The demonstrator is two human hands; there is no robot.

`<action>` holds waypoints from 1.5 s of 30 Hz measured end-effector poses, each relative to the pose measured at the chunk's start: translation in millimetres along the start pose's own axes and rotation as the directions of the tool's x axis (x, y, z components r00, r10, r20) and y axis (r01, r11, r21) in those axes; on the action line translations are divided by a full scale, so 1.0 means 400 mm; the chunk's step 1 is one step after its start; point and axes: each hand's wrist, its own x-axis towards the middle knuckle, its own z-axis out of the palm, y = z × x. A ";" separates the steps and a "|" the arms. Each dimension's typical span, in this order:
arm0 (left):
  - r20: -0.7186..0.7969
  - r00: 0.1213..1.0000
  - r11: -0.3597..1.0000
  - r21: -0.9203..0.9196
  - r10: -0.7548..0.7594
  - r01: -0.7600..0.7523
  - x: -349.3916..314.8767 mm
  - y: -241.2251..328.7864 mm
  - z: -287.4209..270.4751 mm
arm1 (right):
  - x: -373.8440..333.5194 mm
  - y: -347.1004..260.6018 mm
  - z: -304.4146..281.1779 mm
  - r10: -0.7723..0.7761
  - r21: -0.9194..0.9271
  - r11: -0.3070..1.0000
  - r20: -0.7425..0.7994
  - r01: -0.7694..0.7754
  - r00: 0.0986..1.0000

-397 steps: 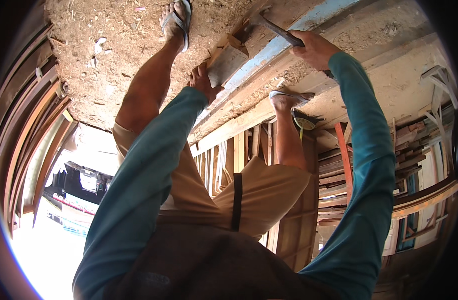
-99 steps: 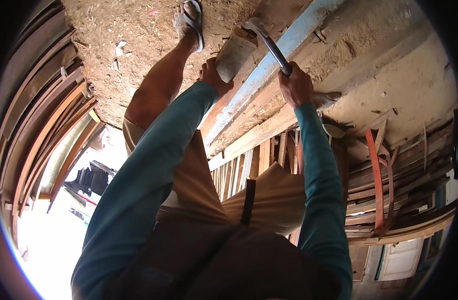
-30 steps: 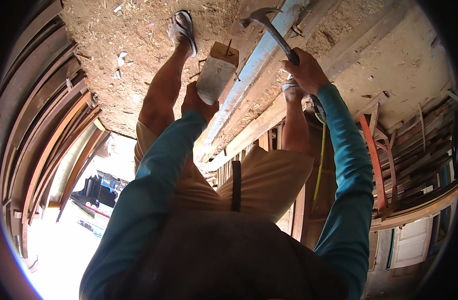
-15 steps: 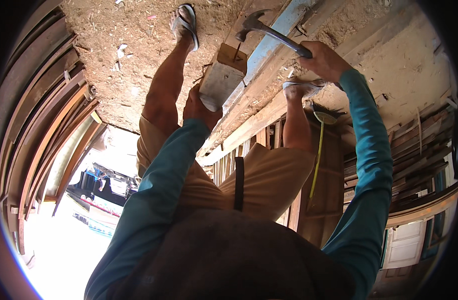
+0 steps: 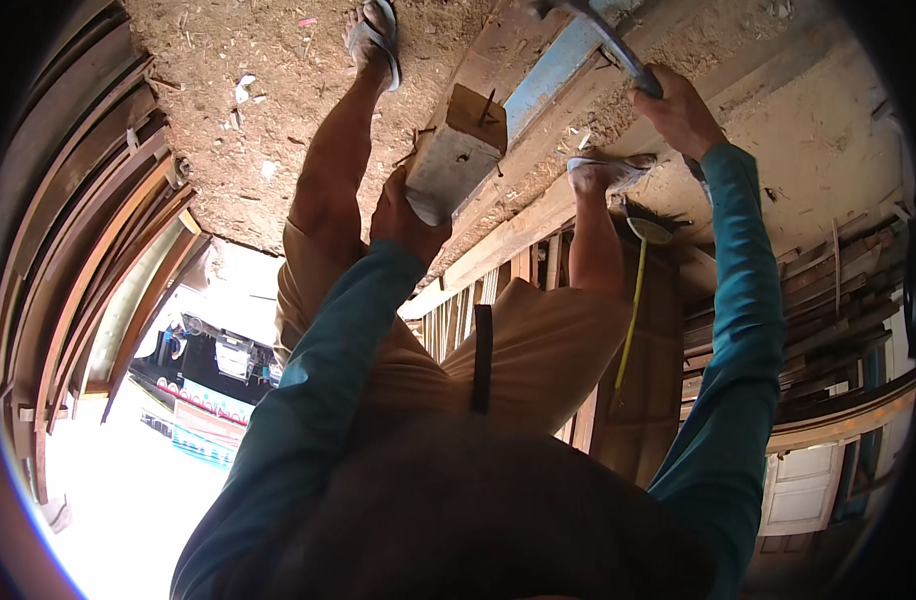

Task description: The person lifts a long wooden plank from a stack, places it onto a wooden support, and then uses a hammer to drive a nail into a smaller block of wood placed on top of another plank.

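My left hand (image 5: 406,217) grips a thick squared wooden post (image 5: 456,160) near its lower end, the fingers partly hidden behind it. A nail (image 5: 488,106) sticks out of the post's sawn end face, and more nails jut from its sides. My right hand (image 5: 678,112) is closed round the handle of a claw hammer (image 5: 606,35), raised to the right of the post. The hammer's head is at the top edge of the view, partly cut off, and apart from the nail.
Long timbers, one painted light blue (image 5: 548,85), run diagonally beneath the post. Sawdust covers the ground (image 5: 228,110) around my sandalled feet. Stacked boards (image 5: 78,240) stand at left, more planks (image 5: 818,310) at right. A yellow-handled fly swatter (image 5: 635,310) lies beside my right leg.
The hammer has swung up and away from the nail, its head now at the top edge. My right hand has moved slightly right and up; the left keeps its hold on the post.
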 end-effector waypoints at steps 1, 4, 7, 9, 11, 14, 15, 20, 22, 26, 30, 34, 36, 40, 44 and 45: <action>0.000 1.000 1.000 -0.002 0.023 -0.023 -0.005 0.005 -0.002 | 0.004 0.009 -0.003 0.189 0.179 0.967 -0.011 -0.184 0.982; -0.008 1.000 1.000 0.008 0.017 -0.017 -0.012 -0.003 0.001 | 0.008 -0.009 0.007 0.332 0.209 0.922 -0.001 -0.325 0.943; -0.039 0.999 0.999 -0.034 0.020 -0.021 0.010 -0.013 0.006 | -0.045 -0.080 -0.004 -0.089 -0.040 0.994 0.306 0.106 0.948; -0.056 0.996 0.995 -0.074 0.065 -0.069 -0.008 -0.025 0.012 | -0.032 -0.059 -0.031 -0.057 -0.042 0.997 0.263 0.071 0.963; -0.014 1.000 0.999 -0.017 0.028 -0.028 -0.035 -0.014 0.000 | -0.007 -0.009 -0.046 0.075 0.122 0.989 0.098 -0.086 0.992; -0.026 0.998 0.998 -0.001 0.058 -0.058 0.009 -0.022 0.016 | 0.039 0.043 -0.012 0.380 0.398 0.865 -0.121 -0.305 0.917; -0.016 0.999 0.999 -0.013 0.050 -0.050 0.003 -0.015 0.011 | 0.031 0.048 -0.001 0.351 0.389 0.870 -0.055 -0.304 0.935; -0.020 1.000 1.000 -0.021 -0.009 0.009 -0.007 -0.025 0.013 | -0.044 -0.085 0.028 -0.235 0.148 0.969 0.318 0.197 0.919; 0.004 1.000 0.999 -0.030 -0.025 0.025 -0.012 -0.016 0.006 | -0.029 -0.080 0.019 -0.047 0.219 0.976 0.153 0.013 0.987; -0.006 0.997 0.997 -0.002 0.071 -0.071 0.003 -0.019 0.026 | 0.062 0.111 0.010 0.327 0.497 0.845 -0.187 -0.198 0.926; -0.054 0.997 0.998 -0.039 0.055 -0.057 0.000 -0.010 0.010 | -0.023 0.033 0.038 -0.190 -0.048 0.979 0.103 0.196 0.976; -0.078 0.994 0.996 -0.047 0.077 -0.081 -0.017 -0.030 0.010 | -0.029 -0.013 -0.004 -0.005 -0.017 1.000 0.168 0.008 0.986; -0.083 0.991 0.992 -0.056 0.108 -0.113 -0.007 -0.026 0.019 | -0.002 0.034 -0.026 0.193 0.063 0.979 0.005 -0.193 0.981; -0.059 0.995 0.991 -0.103 0.075 -0.081 0.000 -0.026 0.022 | 0.013 0.078 0.028 0.239 0.185 0.952 0.039 -0.242 0.970; -0.053 0.996 0.995 -0.069 0.073 -0.077 0.004 -0.056 0.043 | -0.014 -0.012 0.038 -0.091 0.002 0.996 0.255 0.093 0.963; -0.035 0.997 0.996 -0.066 0.064 -0.067 -0.026 -0.054 0.042 | -0.029 -0.007 0.031 -0.042 0.021 0.999 0.274 0.038 0.961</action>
